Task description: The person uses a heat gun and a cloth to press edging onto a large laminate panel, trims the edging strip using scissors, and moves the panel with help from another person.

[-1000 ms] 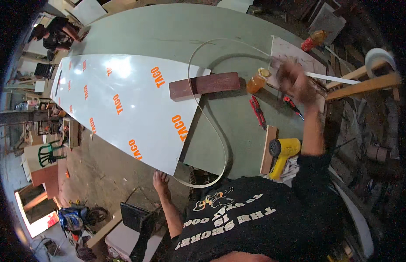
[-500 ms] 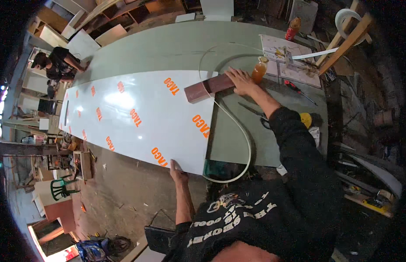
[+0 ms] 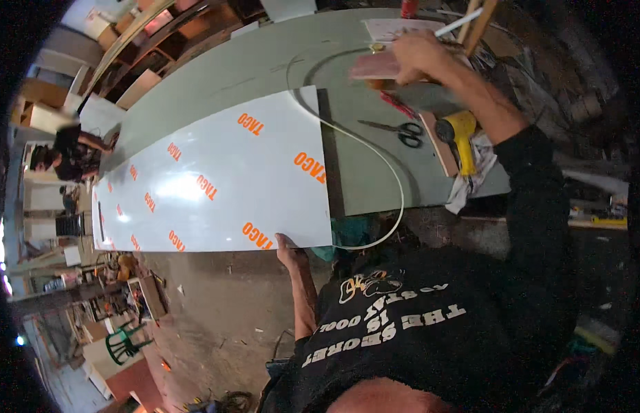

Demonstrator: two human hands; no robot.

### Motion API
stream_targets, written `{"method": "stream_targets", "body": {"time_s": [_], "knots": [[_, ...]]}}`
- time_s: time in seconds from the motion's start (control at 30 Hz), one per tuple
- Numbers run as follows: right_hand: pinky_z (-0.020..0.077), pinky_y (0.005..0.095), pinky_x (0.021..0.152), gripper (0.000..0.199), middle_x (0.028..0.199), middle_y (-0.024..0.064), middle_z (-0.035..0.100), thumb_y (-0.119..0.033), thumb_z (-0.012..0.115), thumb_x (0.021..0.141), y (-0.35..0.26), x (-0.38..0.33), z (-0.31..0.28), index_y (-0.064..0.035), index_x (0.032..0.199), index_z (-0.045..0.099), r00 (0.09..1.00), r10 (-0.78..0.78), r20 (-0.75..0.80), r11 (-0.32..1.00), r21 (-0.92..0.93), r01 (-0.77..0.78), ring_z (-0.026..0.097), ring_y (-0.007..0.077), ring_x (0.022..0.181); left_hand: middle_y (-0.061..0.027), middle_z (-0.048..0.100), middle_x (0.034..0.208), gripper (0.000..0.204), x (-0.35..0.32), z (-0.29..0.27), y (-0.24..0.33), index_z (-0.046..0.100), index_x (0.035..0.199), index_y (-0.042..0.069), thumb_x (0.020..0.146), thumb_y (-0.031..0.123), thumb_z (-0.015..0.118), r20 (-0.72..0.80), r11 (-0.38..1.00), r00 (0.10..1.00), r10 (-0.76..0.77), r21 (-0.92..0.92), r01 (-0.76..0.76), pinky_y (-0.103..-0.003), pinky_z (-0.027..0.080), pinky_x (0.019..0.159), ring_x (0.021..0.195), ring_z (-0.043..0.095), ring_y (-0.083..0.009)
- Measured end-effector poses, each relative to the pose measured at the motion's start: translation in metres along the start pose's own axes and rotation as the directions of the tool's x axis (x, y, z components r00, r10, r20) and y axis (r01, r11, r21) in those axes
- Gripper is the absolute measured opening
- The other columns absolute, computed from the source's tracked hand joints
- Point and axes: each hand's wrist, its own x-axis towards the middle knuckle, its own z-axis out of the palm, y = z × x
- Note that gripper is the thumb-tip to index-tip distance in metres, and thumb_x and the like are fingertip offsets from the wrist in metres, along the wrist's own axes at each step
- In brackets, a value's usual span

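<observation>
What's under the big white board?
The green table goes under the board. The left hand has its thumb on top; its fingers are out of sight. Whatever else is underneath is covered, so I can't tell.

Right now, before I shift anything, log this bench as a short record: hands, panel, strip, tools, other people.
Left hand: at the white panel's near edge, partly hidden beneath it
Right hand: holding a reddish-brown block, blurred, clear of the panel
White panel: flat, with orange lettering
Pale strip: crossing the panel's right end, curving out beside it
Tools: scissors; yellow heat gun, right of the scissors
Beside the heat gun: wooden bar
Other person: beyond the panel's left end
</observation>
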Motion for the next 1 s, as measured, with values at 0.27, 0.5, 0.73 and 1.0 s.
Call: {"method": "stream_targets", "body": {"time_s": [0.27,0.5,0.73,1.0], "knots": [[0.0496,0.0369,0.088,0.063,0.111,0.0160,0.060,-0.026,0.079,0.071,0.041,-0.249,0.122,0.0005,0.123,0.056,0.945,0.010,0.326,0.438,0.848,-0.297,0.061,0.0250,0.096,-0.0123,0.055,0.121,0.046,-0.009,0.018,0.007,0.046,0.127,-0.002,0.098,0.034,0.049,0.026,0.997,0.997,-0.067,-0.023,0.067,-0.043,0.043,0.094,0.110,0.053,-0.0264],[0.0502,0.0310,0.078,0.048,0.106,0.0098,0.059,-0.026,0.075,0.078,-0.112,-0.441,0.315,-0.0007,0.115,0.058,0.759,0.428,0.490,-0.260,0.871,-0.416,0.059,0.0184,0.090,-0.0112,0.056,0.121,0.043,-0.015,0.023,0.019,0.049,0.124,0.000,0.097,0.034,0.049,-0.046,0.985,0.985,-0.168,-0.048,0.166,-0.040,0.042,0.097,0.111,0.053,-0.0243],[0.0461,0.0314,0.066,0.046,0.091,0.0014,0.060,-0.035,0.062,0.088,-0.261,-0.335,0.323,-0.0031,0.120,0.057,0.886,0.175,0.429,-0.322,0.876,-0.360,0.054,0.0133,0.075,-0.0095,0.056,0.121,0.040,-0.010,0.012,0.023,0.050,0.123,0.002,0.097,0.032,0.049,0.034,0.980,0.979,-0.199,-0.007,0.199,-0.040,0.041,0.100,0.111,0.053,-0.0243],[0.0510,0.0361,0.079,0.058,0.110,0.0146,0.063,-0.042,0.052,0.092,-0.417,-0.124,0.331,-0.0018,0.133,0.044,0.831,0.481,-0.281,0.261,0.950,0.171,0.061,0.0205,0.088,-0.0111,0.057,0.123,0.037,-0.014,0.022,0.023,0.051,0.123,0.004,0.098,0.030,0.044,-0.040,0.981,0.980,-0.194,0.000,0.194,-0.040,0.045,0.098,0.113,0.054,-0.0256]]}}
